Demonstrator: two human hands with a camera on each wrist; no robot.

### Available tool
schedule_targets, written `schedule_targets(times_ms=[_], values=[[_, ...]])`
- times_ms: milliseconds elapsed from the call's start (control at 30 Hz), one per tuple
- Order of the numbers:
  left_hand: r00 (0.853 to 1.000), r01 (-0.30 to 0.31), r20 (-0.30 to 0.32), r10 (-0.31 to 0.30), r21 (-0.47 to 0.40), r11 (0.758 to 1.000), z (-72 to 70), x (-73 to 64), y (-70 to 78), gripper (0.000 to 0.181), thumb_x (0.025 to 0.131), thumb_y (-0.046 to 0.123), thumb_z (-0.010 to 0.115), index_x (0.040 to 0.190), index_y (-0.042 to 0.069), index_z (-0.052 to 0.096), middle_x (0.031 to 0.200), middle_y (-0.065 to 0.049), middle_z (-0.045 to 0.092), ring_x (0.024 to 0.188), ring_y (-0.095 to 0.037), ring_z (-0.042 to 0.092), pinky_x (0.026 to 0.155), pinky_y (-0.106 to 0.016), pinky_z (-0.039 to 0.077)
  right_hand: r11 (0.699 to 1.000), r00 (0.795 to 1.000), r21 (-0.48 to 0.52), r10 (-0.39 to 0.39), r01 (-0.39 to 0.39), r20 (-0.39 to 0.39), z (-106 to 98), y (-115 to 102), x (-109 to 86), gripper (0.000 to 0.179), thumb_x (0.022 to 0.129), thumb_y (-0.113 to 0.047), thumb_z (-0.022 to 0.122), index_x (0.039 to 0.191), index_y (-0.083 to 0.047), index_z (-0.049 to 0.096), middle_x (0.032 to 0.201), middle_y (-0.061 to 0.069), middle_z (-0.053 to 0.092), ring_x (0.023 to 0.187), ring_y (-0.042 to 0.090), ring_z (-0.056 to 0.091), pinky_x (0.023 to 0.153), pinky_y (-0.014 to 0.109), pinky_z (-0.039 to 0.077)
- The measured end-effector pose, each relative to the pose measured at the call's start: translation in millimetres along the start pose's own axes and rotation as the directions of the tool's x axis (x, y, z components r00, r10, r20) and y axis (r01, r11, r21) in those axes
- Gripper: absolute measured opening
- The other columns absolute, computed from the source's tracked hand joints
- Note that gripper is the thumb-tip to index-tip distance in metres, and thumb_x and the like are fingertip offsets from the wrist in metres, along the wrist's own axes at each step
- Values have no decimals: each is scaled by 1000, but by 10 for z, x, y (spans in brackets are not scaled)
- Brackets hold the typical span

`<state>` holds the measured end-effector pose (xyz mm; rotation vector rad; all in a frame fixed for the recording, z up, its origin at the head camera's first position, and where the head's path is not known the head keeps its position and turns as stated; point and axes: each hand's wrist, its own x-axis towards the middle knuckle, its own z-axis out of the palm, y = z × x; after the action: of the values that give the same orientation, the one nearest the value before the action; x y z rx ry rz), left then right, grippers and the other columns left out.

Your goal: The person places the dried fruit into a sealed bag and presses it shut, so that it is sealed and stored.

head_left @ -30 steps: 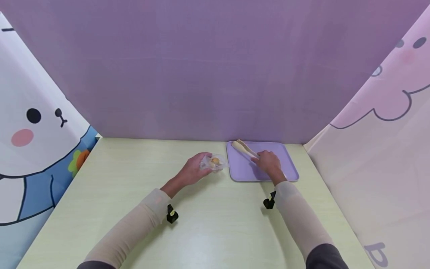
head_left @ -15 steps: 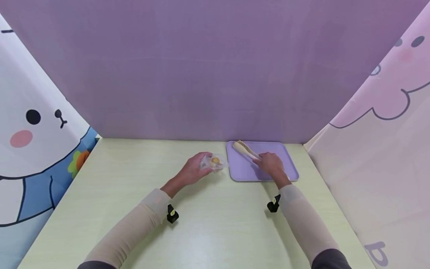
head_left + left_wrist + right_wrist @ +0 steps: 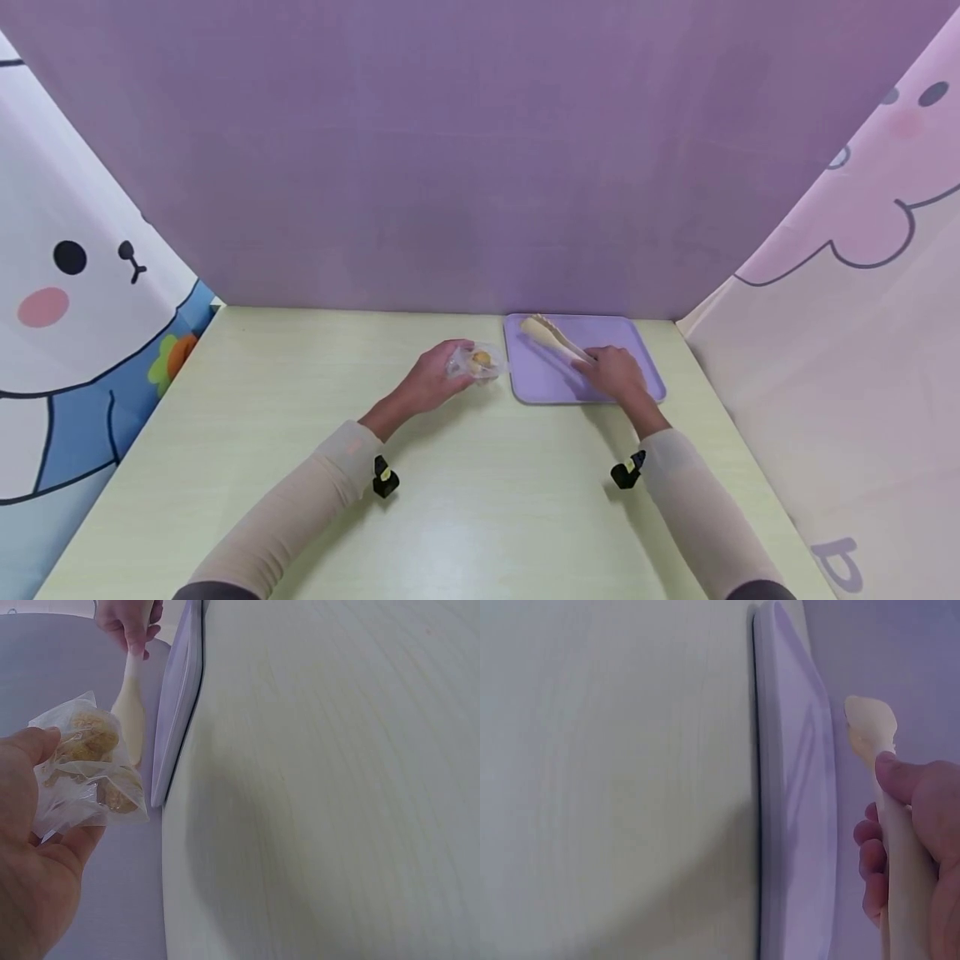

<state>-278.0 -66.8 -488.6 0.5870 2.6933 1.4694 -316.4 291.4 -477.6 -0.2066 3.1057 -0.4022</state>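
Mid-frame, the left hand (image 3: 429, 381) pinches a clear bag (image 3: 477, 363); farther right, the right hand's (image 3: 615, 372) fingers curl round tongs (image 3: 543, 334).

no text can be surely read; one purple letter-like mark (image 3: 828, 547) stands low on the pale printed sheet (image 3: 847, 400) at the head view's right.

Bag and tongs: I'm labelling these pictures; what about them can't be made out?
Contents of the bag: exact kind unclear; plastic folds veil them in the left wrist view, too small in the head view.
Tongs, handle end: behind the right hand in the head view; cut off by the bottom edge in the right wrist view.
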Motion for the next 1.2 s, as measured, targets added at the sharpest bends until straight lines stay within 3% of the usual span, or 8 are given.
schedule_targets(times_ms=[133,467,600,733,933,1200], values=[[1000,2,-2,-2,9,1000,3,1,-2,59,92,23,74,145,14,52,147,-11,57,129,-30,55,105,-52,46,998,998,27,-50,51,-40,-54,-23,-103,51,97,-46,63,134,-12,68,119,20,73,104,44,67,83,53,52],[1000,-3,11,3,9,1000,7,1,-2,59,93,24,74,146,14,51,148,-11,56,131,-31,55,106,-53,45,975,970,73,-199,210,-140,-175,-59,-304,41,94,-35,70,124,-7,73,112,17,76,98,41,71,86,53,53],[1000,-28,1,28,36,999,16,3,-11,59,93,24,74,146,13,51,147,-12,56,131,-31,55,106,-53,46,967,965,102,-216,232,-147,-207,-73,-369,38,93,-35,72,121,-10,76,101,12,78,83,29,69,76,45,53],[1000,-22,0,22,36,999,22,6,-11,59,92,24,74,145,14,51,147,-12,56,132,-32,55,107,-54,45,959,961,117,-242,257,-132,-237,-106,-416,37,93,-35,72,121,-11,76,90,7,77,71,18,57,67,34,46],[1000,-3,9,3,34,999,24,12,15,59,93,24,74,146,15,51,146,-12,57,130,-31,55,107,-54,45,939,944,136,-299,317,-140,-370,-233,-473,36,92,-31,74,120,-9,76,92,8,78,71,16,58,66,32,46],[1000,-3,2,3,37,999,41,-6,0,59,92,25,74,145,15,51,142,-11,59,122,-29,58,98,-53,49,925,924,65,-367,375,-106,-535,-368,-520,41,90,-36,75,121,-9,76,89,6,78,70,14,57,66,32,47]])
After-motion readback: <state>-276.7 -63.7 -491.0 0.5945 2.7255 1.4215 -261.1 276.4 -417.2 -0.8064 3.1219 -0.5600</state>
